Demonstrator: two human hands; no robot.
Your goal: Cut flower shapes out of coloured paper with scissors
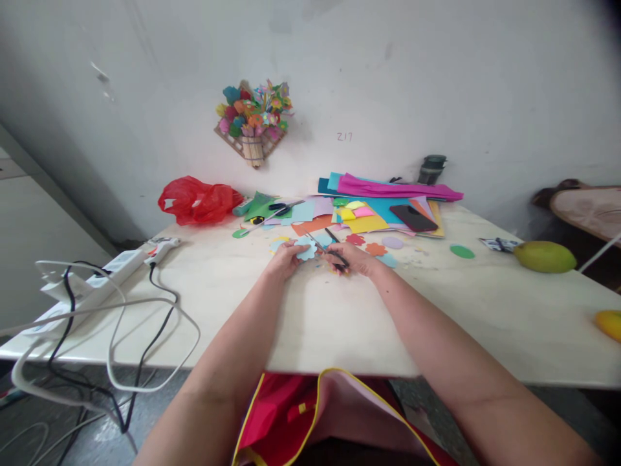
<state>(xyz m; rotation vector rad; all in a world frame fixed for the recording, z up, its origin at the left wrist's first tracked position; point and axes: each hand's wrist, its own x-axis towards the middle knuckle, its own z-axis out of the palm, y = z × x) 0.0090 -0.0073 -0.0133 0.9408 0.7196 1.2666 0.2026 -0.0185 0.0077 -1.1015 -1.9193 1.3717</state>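
Over the middle of the table, my left hand [285, 259] is closed on a light blue paper flower [306, 249] with a scalloped edge. My right hand [355, 257] has its fingers wrapped round the dark handles of a pair of scissors [339, 257]. The scissors' blades point left, toward the blue flower. Just right of my right hand lie a red paper flower [356, 239], an orange one [376, 249] and a lilac paper oval [392, 243]. Small paper scraps are scattered around both hands.
Coloured sheets with a phone [414, 218] on them lie behind my hands. A red plastic bag [198, 200] sits at back left, near other scissors [281, 210]. A power strip [104, 285] with cables runs along the left. A green-yellow fruit [545, 257] lies right.
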